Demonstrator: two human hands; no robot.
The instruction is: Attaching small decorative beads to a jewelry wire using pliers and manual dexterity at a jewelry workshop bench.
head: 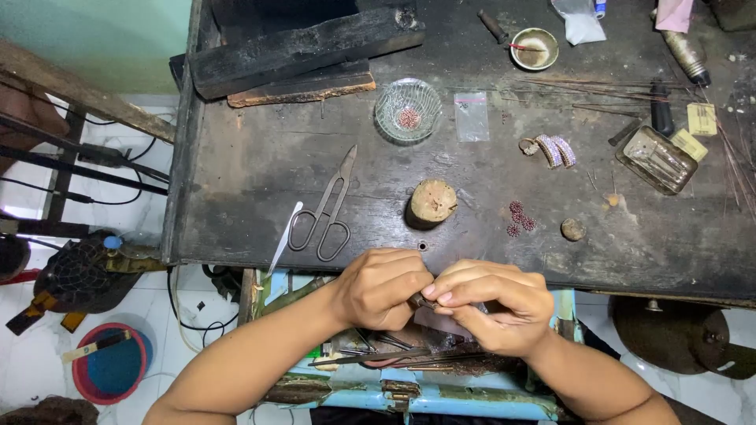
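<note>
Dark, scorched wooden workbench point(260, 181) fills most of the view, its near edge just beyond the hands. On it, largest first: charred black wood blocks point(303, 49) far left, long steel shears point(324, 211) near left, a short round wooden stump point(431, 202) centre, a clear glass bowl of reddish beads point(408, 110) beyond it, a rectangular metal tray point(656, 159) far right. Below the near edge, a chipped light-blue drawer point(441, 397) holds dark hand tools. Left hand point(380, 288) and right hand point(494, 303) are together over that drawer, fingertips meeting, both pinching one small dark metal piece point(423, 301). Piece sits dead centre between them, equally close to each; its long axis seems to run left-right, but fingers cover nearly all of it. Shape and exact grip are hard to make out. Both forearms are cut off by the frame's bottom edge.
</note>
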